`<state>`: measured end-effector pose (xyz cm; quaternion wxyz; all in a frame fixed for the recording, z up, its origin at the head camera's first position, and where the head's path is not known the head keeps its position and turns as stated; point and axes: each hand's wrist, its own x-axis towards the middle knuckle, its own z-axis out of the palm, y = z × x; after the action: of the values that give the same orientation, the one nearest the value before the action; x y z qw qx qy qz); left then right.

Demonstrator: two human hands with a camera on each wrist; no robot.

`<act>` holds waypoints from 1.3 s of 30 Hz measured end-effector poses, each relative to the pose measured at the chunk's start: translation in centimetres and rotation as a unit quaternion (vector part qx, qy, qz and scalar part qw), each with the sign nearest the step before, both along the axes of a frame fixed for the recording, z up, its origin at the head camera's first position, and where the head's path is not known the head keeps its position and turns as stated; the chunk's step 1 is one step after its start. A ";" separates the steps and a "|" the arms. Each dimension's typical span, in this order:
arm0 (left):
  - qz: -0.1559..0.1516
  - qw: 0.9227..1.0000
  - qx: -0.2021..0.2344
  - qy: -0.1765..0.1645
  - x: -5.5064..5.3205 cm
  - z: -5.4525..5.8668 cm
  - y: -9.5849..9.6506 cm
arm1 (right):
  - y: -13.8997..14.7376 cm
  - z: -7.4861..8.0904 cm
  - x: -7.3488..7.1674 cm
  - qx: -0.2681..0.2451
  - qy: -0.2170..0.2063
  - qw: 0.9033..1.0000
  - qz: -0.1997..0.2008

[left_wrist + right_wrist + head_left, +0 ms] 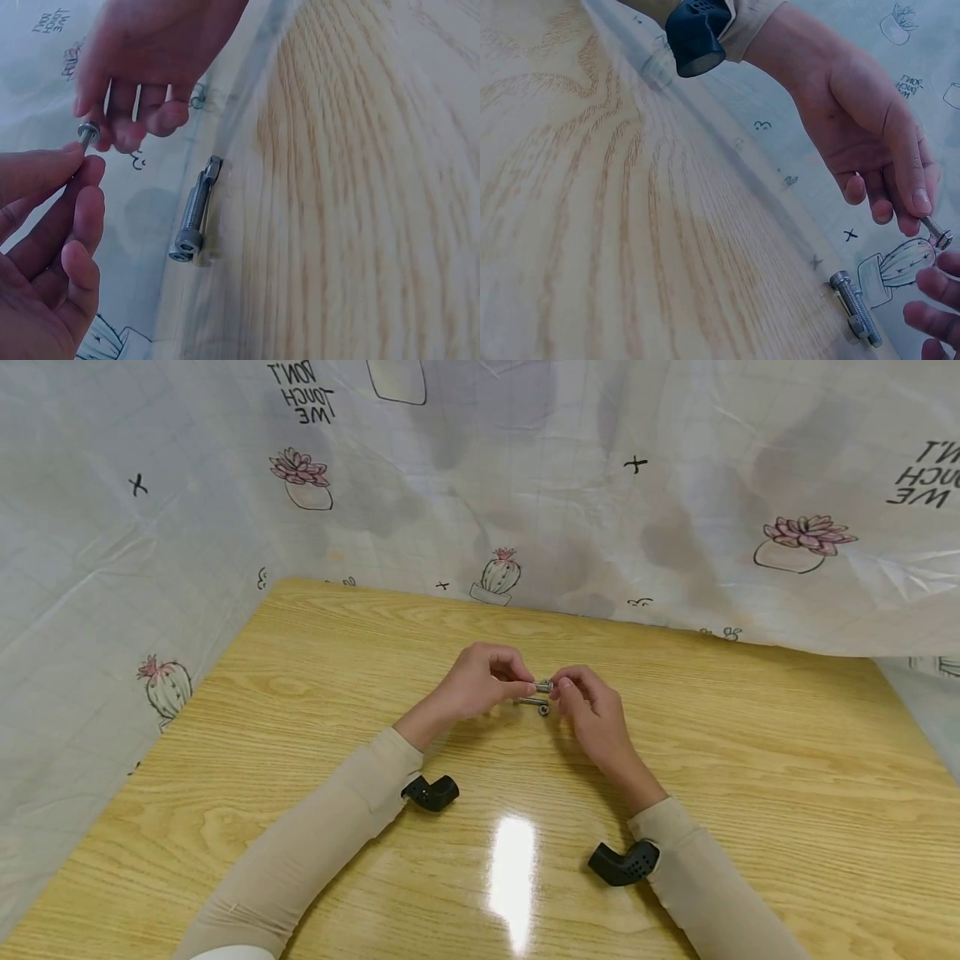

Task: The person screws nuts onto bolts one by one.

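Note:
My left hand [480,683] pinches a metal bolt [542,687] by its shank, between thumb and forefinger, above the table. At the bolt's far end sits a small nut [88,129], which the right hand [596,714] grips with thumb and fingertips. In the right wrist view, the left hand [870,135] holds the bolt [928,223] out toward the right fingers, which are cut off by the frame edge. Beneath the hands, socket-head bolts [193,217] lie side by side on the table, and another nut [214,169] is at their end.
The wood-grain table [300,760] carries a bright glare patch in front of the hands. A printed sheet [525,485] with cactus drawings hangs behind and at the sides. Black wrist mounts [431,793] stick out from both sleeves.

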<state>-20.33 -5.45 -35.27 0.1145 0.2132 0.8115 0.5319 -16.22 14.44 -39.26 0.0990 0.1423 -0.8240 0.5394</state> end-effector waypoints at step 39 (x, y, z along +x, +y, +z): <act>-0.034 0.999 0.006 0.004 1.5 -0.5 -2.3 | -2.6 -0.8 2.9 0.007 0.026 0.999 -0.035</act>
<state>-18.87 -7.79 -35.81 0.1276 0.2432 0.8009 0.5321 -13.36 11.87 -40.06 0.1382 0.1287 -0.8295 0.5256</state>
